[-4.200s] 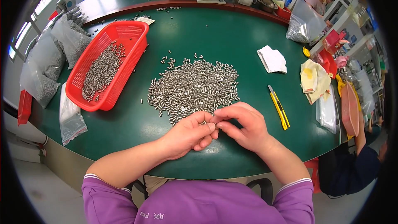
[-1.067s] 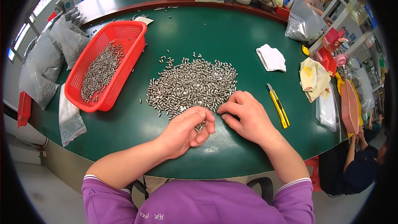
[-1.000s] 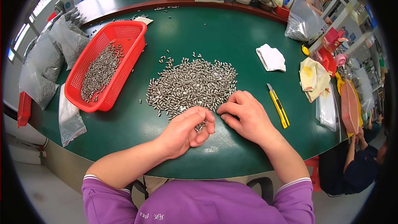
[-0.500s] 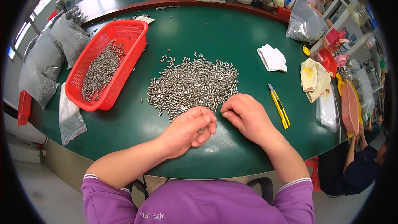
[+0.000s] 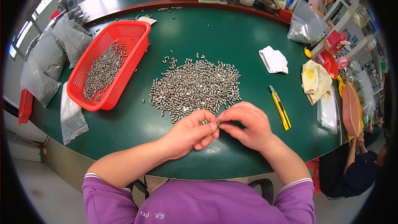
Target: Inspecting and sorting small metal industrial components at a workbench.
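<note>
A heap of small, bullet-shaped metal parts (image 5: 197,85) lies on the green table, just beyond my hands. My left hand (image 5: 195,130) is curled closed, with a few shiny metal parts showing between thumb and fingers. Its fingertips meet those of my right hand (image 5: 246,124) at the heap's near edge. Between thumb and forefinger, my right hand pinches one small metal part, mostly covered by the fingertips. To the left stands a red perforated basket (image 5: 118,84), holding more of the same parts.
A yellow utility knife (image 5: 280,110) with its blade showing lies to the right, below a folded white cloth (image 5: 273,60). Filled plastic bags (image 5: 41,79) line the left side. A stained yellowish cloth (image 5: 316,81) rests near the right edge. Other people sit or stand at the right.
My right hand has come down and left from the heap's edge, and its fingertips now meet my left hand. The left hand has barely moved.
</note>
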`<state>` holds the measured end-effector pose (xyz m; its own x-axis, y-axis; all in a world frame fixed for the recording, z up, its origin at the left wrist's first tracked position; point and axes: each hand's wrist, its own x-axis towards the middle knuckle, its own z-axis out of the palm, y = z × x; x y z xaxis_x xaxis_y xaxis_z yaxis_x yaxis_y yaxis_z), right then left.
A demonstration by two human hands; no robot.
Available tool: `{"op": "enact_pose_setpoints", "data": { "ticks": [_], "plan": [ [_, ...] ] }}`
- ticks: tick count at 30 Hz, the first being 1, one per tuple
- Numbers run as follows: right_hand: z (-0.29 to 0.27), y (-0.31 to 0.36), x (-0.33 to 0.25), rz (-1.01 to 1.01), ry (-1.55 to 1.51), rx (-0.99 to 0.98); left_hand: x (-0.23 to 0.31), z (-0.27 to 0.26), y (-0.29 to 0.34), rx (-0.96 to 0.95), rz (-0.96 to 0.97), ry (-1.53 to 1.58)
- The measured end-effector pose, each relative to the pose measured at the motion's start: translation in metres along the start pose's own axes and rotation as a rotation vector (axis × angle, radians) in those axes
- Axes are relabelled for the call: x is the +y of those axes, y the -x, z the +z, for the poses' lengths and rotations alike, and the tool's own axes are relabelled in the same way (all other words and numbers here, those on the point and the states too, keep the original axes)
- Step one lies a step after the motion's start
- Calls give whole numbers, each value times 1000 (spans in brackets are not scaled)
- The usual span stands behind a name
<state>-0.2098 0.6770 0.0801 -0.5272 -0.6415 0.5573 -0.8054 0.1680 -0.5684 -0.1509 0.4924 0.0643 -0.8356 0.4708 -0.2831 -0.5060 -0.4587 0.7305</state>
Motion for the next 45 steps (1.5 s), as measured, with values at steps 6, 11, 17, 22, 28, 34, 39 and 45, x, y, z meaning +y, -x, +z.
{"op": "enact_pose_setpoints", "data": {
  "ticks": [6,11,17,22,28,34,39,45],
  "plan": [
    [2,3,0,-38,-23,22,-3,0,1,-31,-8,-48],
    [-9,0,7,46,267,77,-2,-4,0,-60,-15,48],
    [-10,6,15,161,373,-89,0,-5,1,-50,20,67],
    [-15,5,9,147,432,-155,-1,-9,-2,-37,66,144],
    [-33,3,24,242,735,179,-2,-10,-1,-9,81,171],
    [-28,3,17,268,623,85,-2,-10,-2,-23,83,186],
    [-10,2,14,200,438,-78,-1,-11,-2,-15,75,183],
    [-5,4,15,235,410,-126,-1,-10,-2,-11,64,161]
  ]
}}
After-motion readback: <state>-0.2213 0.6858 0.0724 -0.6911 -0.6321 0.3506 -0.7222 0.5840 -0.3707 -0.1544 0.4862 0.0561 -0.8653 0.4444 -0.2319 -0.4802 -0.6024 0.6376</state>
